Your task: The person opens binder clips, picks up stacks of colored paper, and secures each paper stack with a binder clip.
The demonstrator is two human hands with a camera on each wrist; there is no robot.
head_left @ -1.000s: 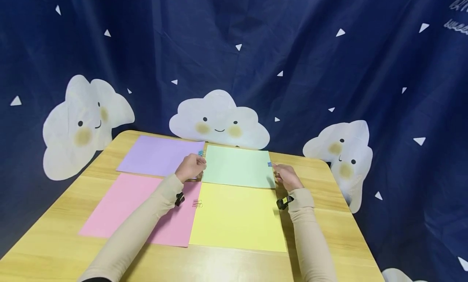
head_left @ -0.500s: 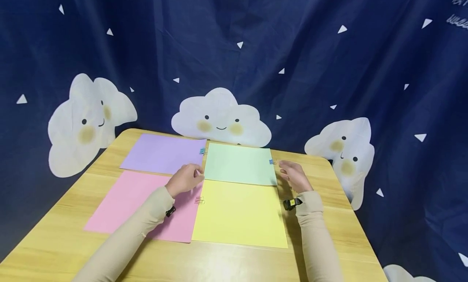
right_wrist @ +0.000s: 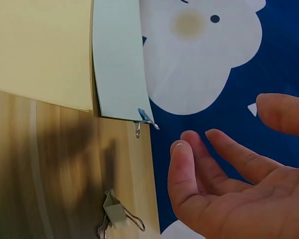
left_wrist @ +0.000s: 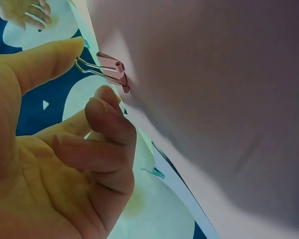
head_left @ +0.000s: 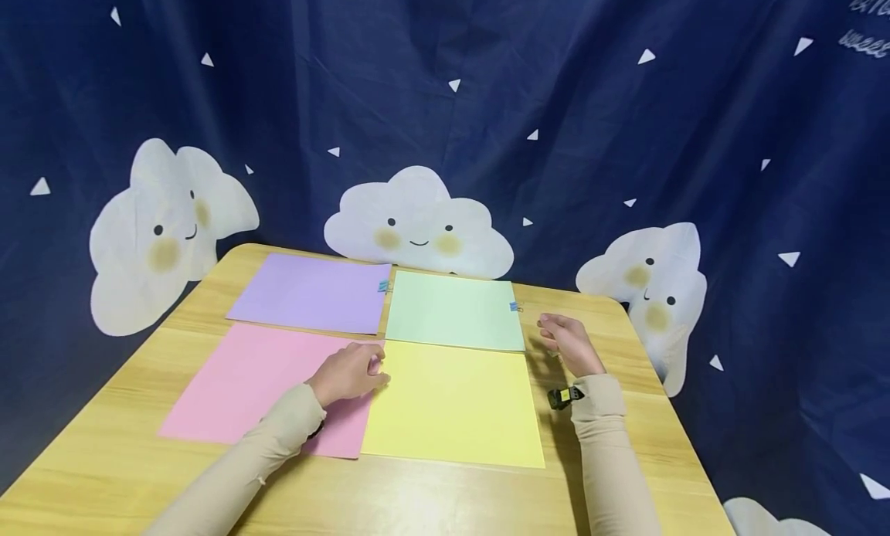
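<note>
My left hand [head_left: 349, 375] is over the right edge of the pink paper [head_left: 271, 374]. In the left wrist view, its thumb tip meets or nearly meets the wire handle of a pink binder clip [left_wrist: 114, 72] on that edge, with the fingers bent below, apart from the clip. The head view hides this clip behind the hand. My right hand [head_left: 568, 343] hovers right of the green paper [head_left: 455, 310], fingers loosely bent and holding nothing. A blue binder clip [head_left: 514, 307] grips the green paper's right edge. Below the right hand, a cream binder clip [right_wrist: 117, 214] stands on the table.
Purple paper [head_left: 311, 293] lies at the back left, with a blue-teal binder clip [head_left: 383, 286] on its right edge. Yellow paper [head_left: 455, 405] lies at the front right. A dark blue curtain [head_left: 556, 72] hangs behind the wooden table [head_left: 445, 501].
My left hand has come from between the purple and green papers down to the pink paper's right edge. My right hand has left the green paper's blue clip, moving right and slightly nearer.
</note>
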